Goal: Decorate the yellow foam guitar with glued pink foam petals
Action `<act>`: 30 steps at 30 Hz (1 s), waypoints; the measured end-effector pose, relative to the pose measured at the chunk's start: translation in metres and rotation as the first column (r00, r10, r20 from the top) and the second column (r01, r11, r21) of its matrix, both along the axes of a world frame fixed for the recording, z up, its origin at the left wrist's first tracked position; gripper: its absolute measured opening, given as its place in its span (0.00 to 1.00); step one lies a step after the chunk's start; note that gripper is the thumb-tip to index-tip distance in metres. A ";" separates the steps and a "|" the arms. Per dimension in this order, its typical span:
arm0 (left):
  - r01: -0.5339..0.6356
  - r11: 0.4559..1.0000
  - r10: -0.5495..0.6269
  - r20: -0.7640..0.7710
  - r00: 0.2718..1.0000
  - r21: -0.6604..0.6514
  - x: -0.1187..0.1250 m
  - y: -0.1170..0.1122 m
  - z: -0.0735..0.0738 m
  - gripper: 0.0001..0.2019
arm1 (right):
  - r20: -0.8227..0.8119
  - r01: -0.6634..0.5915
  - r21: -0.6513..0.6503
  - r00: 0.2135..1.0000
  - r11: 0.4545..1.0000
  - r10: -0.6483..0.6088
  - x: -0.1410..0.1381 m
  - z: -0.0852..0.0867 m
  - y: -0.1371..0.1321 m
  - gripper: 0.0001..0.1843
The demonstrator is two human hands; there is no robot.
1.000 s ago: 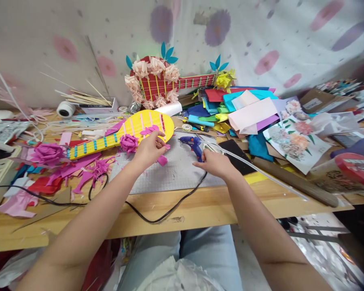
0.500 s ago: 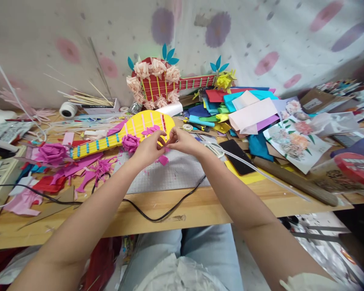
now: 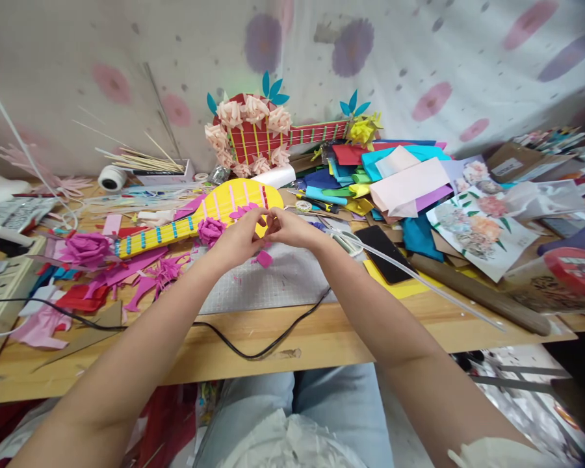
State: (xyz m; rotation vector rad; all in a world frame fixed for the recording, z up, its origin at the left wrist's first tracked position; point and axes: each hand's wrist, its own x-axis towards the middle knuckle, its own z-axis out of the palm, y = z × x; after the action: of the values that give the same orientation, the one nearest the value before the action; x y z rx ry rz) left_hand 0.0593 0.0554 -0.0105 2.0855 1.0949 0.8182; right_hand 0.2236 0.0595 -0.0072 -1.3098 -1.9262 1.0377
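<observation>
Above a grey cutting mat (image 3: 283,279), my left hand (image 3: 244,235) and my right hand (image 3: 292,229) meet with fingertips close together. Both are closed in a pinch; whatever is between the fingers is hidden or too small to name. Just behind them lies a yellow paper guitar (image 3: 219,200) with pink strips and a neck banded in blue. A magenta paper rose (image 3: 211,231) sits at its body, left of my left hand, and a larger magenta rose (image 3: 88,248) is at the neck's end. Below my fingers, a magenta paper piece (image 3: 263,259) rests on the mat.
A red guitar (image 3: 253,133) with peach flowers leans at the back. Coloured paper sheets (image 3: 409,182) are heaped to the right, near a phone (image 3: 383,253) and a wooden stick (image 3: 478,292). A black cable (image 3: 253,356) crosses the table's front. Pink scraps (image 3: 160,276) lie left.
My right hand's fingers have curled a little more against my left fingertips. The whole view has shifted slightly; the guitars and papers lie as before.
</observation>
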 end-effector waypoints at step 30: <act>-0.124 0.990 0.116 -0.119 0.986 -0.063 -0.009 0.001 0.031 0.31 | 0.101 0.059 0.047 0.993 0.997 -0.063 -0.017 0.014 0.002 0.12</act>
State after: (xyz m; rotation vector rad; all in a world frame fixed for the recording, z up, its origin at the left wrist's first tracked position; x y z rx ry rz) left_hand 0.0502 0.0562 0.0206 2.0452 1.3036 0.7125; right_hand 0.2066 0.0618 0.0067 -1.4131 -1.9599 0.9088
